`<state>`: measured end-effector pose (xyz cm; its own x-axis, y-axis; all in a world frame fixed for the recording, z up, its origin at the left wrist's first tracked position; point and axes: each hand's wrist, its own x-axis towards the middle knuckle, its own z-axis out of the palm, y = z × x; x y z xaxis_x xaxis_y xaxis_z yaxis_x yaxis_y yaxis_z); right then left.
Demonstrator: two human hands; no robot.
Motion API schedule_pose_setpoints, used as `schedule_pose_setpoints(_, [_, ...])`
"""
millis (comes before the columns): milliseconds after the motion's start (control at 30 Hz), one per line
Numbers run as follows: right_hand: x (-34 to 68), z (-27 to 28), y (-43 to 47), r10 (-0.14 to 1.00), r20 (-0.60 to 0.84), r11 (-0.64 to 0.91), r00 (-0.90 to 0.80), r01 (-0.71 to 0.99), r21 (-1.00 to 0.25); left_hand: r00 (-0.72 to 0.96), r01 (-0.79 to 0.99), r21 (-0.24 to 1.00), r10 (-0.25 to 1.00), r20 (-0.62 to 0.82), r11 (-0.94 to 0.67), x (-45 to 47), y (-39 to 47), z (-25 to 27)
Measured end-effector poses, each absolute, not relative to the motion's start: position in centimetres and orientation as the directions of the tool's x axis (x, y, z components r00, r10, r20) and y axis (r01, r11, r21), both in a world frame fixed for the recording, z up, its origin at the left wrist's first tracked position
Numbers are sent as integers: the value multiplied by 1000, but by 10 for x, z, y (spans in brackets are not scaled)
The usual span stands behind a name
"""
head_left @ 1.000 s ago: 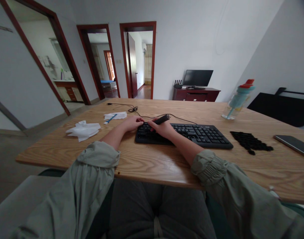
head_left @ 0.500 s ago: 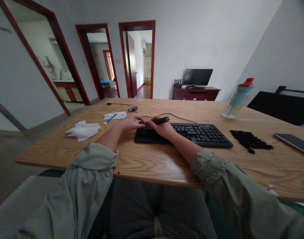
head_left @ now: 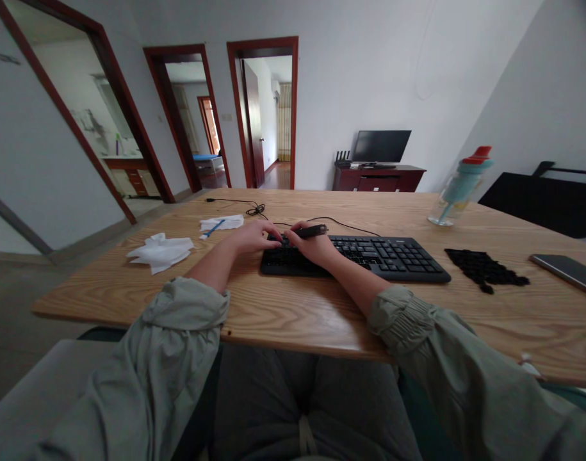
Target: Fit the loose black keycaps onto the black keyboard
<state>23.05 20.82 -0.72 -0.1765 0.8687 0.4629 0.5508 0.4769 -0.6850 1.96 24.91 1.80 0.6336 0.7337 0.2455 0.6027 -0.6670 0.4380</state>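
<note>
A black keyboard (head_left: 393,259) lies lengthwise across the table in front of me. My right hand (head_left: 314,246) is closed round a slim black brush (head_left: 312,231), whose bristly end points right, above the hand; its other end is hidden by the fingers over the left half of the keys. At the keyboard's upper left corner, my left hand (head_left: 254,237) has thumb and index finger brought close together. Whatever is between those fingertips is too small to make out. Right of the keyboard lies a flat dark patch of what look like loose keycaps (head_left: 482,267).
Crumpled white tissue (head_left: 161,251) and a folded tissue (head_left: 230,221) with a blue stick (head_left: 214,228) on it lie to the left. Behind the keyboard runs a coiled cable (head_left: 255,209). A clear bottle (head_left: 458,186) with a red lid and a phone (head_left: 569,272) are on the right.
The view has shifted very slightly. Both hands stay at the same part of the keyboard, and the brush remains in the right hand.
</note>
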Motion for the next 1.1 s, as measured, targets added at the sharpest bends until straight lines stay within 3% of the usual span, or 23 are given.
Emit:
schedule_pose_setpoints(767, [224,-1,218,879,446,455,-166,568,-685,648,555,464,709,278,-690,15,261,11])
schedule_pose_setpoints(1100, [230,-7,203,864,409,503,-294,523,-688,528,666,459,807,267,-588,19,251,15])
